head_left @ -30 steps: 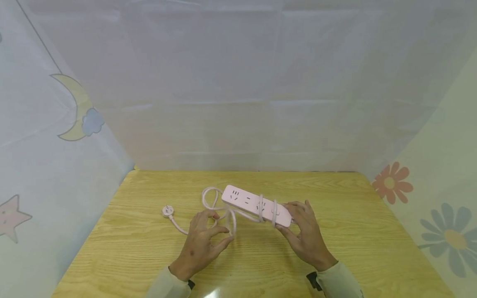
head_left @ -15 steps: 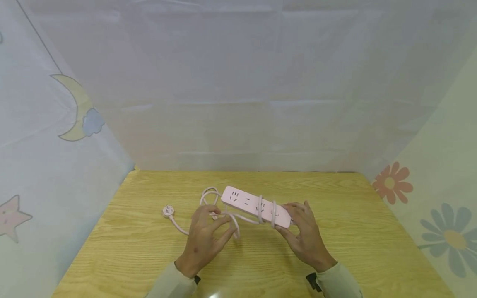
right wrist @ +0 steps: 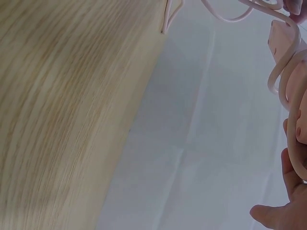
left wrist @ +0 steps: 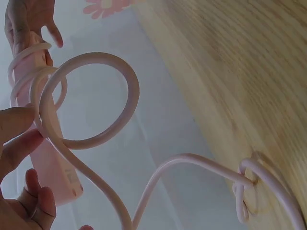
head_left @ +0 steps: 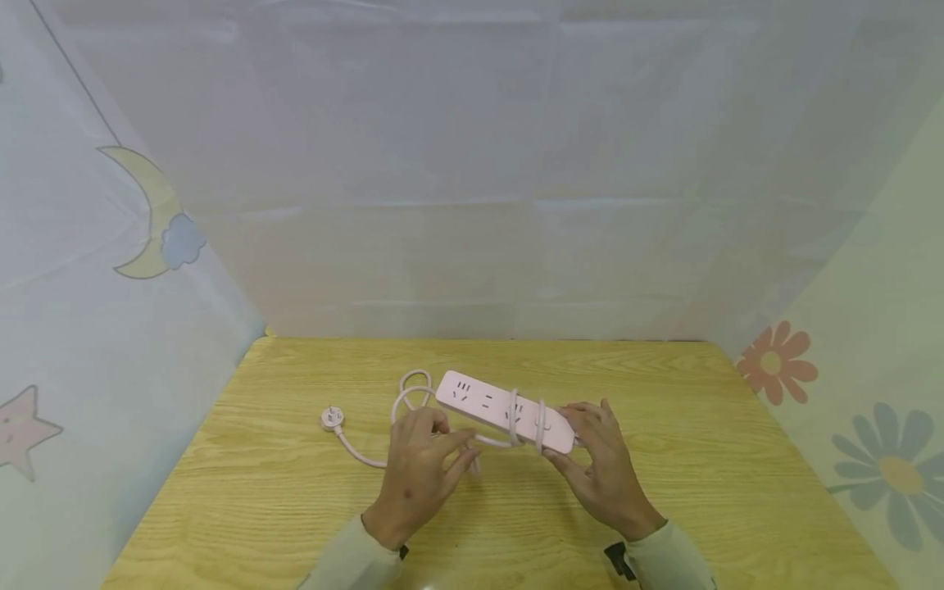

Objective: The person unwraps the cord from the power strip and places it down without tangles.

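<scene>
A pink power strip (head_left: 475, 397) is held slantwise above the table, its sockets facing up toward the head view. My right hand (head_left: 608, 475) grips its right end between thumb and fingers. The strip's own pale pink cord (left wrist: 133, 91) winds round that half in a couple of turns. My left hand (head_left: 419, 483) pinches the cord left of the strip with thumb and fingertips. In the left wrist view a loose round loop stands out beside the pinching fingers (left wrist: 24, 148). The three-pin plug (head_left: 332, 419) lies at the left, pins up.
More slack cord (head_left: 415, 374) curls on the wooden table (head_left: 664, 385) behind my left hand. A white sheet (head_left: 472, 246) hangs at the table's far edge, with patterned sheets at both sides.
My left hand has moved right and slightly up with the pinched cord, nearer the strip. The right hand and strip have barely shifted; the plug stays put.
</scene>
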Demonstrator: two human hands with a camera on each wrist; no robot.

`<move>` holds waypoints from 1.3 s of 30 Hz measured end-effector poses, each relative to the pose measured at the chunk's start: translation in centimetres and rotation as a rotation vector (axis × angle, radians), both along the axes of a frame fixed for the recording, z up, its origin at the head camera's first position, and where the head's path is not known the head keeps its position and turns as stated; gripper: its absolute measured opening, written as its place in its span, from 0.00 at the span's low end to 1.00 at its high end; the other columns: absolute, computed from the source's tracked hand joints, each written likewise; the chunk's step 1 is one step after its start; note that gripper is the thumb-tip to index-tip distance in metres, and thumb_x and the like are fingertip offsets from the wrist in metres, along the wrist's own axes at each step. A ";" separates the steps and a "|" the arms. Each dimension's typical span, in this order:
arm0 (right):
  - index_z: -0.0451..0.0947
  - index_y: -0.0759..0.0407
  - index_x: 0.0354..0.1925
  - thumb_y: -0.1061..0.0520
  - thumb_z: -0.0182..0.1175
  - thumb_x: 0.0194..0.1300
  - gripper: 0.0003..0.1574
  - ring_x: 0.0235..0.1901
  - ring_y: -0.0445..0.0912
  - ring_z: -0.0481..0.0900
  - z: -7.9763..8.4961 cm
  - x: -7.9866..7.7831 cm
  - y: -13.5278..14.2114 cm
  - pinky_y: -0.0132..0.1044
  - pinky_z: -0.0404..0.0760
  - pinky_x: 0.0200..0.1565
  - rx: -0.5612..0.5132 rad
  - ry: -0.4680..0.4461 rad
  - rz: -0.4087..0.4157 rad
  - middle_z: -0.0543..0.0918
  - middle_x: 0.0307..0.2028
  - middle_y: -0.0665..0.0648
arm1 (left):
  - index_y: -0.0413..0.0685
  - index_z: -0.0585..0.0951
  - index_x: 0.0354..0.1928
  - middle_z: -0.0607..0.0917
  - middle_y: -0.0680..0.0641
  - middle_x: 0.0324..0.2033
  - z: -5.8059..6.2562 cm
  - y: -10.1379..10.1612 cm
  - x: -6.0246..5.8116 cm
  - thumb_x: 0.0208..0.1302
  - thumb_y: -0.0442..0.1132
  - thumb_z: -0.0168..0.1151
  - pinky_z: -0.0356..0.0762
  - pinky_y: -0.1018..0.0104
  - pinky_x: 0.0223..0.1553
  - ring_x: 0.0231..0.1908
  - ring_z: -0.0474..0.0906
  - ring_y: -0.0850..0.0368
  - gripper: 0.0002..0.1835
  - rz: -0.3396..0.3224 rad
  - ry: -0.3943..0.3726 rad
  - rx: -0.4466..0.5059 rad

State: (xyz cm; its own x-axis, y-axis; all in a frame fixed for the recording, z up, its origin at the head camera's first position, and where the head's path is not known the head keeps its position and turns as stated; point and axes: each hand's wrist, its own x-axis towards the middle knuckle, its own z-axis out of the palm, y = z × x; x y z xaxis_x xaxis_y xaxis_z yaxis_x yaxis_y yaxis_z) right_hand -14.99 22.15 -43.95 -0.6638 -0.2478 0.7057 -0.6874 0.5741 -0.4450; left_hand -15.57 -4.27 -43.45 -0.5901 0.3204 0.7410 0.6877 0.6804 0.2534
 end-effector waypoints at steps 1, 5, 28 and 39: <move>0.77 0.65 0.56 0.50 0.67 0.65 0.27 0.53 0.60 0.74 0.0 0.0 0.0 0.80 0.49 0.59 0.000 -0.001 0.001 0.84 0.47 0.59 | 0.50 0.90 0.36 0.75 0.51 0.34 -0.1 0.1 0.0 0.49 0.43 0.79 0.69 0.54 0.45 0.38 0.70 0.56 0.12 0.006 -0.002 -0.006; 0.76 0.63 0.57 0.48 0.65 0.68 0.27 0.54 0.59 0.73 0.0 0.0 0.0 0.79 0.48 0.60 -0.001 -0.018 0.011 0.84 0.48 0.59 | 0.51 0.90 0.36 0.73 0.52 0.34 -0.5 0.3 0.1 0.47 0.43 0.81 0.67 0.55 0.43 0.35 0.69 0.55 0.12 0.025 -0.014 -0.026; 0.76 0.61 0.58 0.62 0.71 0.59 0.28 0.55 0.58 0.73 0.1 0.3 -0.3 0.78 0.45 0.61 -0.014 -0.042 0.039 0.84 0.50 0.57 | 0.57 0.88 0.31 0.75 0.53 0.35 -2.1 0.8 0.4 0.51 0.49 0.77 0.66 0.54 0.44 0.40 0.70 0.56 0.09 0.079 -0.127 -0.106; 0.75 0.60 0.59 0.67 0.71 0.54 0.33 0.56 0.58 0.71 0.2 0.4 -0.3 0.77 0.45 0.61 -0.052 -0.046 0.058 0.82 0.51 0.57 | 0.55 0.89 0.31 0.73 0.54 0.35 -2.5 -0.4 -0.3 0.56 0.49 0.74 0.66 0.54 0.43 0.39 0.68 0.56 0.07 0.103 -0.166 -0.099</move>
State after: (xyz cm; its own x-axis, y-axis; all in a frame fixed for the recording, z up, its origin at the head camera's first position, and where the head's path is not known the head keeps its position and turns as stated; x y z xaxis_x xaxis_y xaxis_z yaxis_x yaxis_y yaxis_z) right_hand -14.60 21.83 -43.74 -0.6818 -0.2502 0.6874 -0.6965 0.5094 -0.5054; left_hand -15.87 -4.63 -45.91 -0.7349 0.3181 0.5990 0.5674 0.7721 0.2861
